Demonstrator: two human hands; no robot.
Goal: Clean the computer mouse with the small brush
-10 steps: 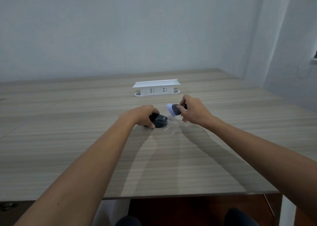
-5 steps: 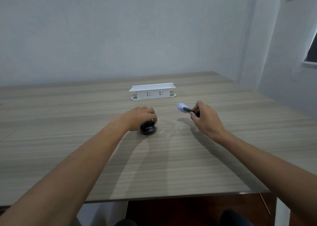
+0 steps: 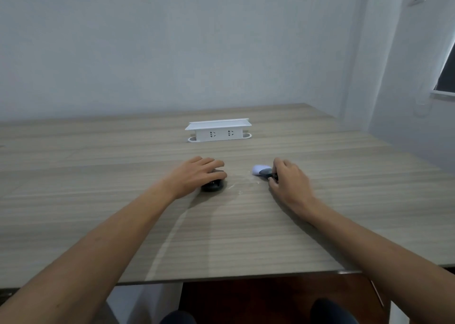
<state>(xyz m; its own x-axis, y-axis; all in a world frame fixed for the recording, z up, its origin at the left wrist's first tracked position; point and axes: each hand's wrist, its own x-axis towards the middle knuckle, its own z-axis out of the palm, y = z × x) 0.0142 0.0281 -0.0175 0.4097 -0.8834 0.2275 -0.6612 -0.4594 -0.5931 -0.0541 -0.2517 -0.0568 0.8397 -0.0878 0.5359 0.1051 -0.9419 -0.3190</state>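
Observation:
A black computer mouse (image 3: 212,185) lies on the wooden table (image 3: 221,237), mostly covered by my left hand (image 3: 197,176), whose fairly straight fingers rest over its top. To the right, my right hand (image 3: 289,178) pinches the dark handle of a small brush (image 3: 261,170) with a pale lavender-white head. The brush head lies low on the table, pointing left, a hand's width from the mouse. A few pale specks or smears (image 3: 236,187) show on the table between the two hands.
A white socket box (image 3: 219,133) with a flat lid stands behind the hands at the table's middle. The near table edge (image 3: 246,278) runs below my forearms. A pale wall lies behind and a window frame (image 3: 445,82) at the far right.
My right hand has carried the brush away from the mouse to the right and down onto the table. My left hand has turned the mouse and now lies flatter over it.

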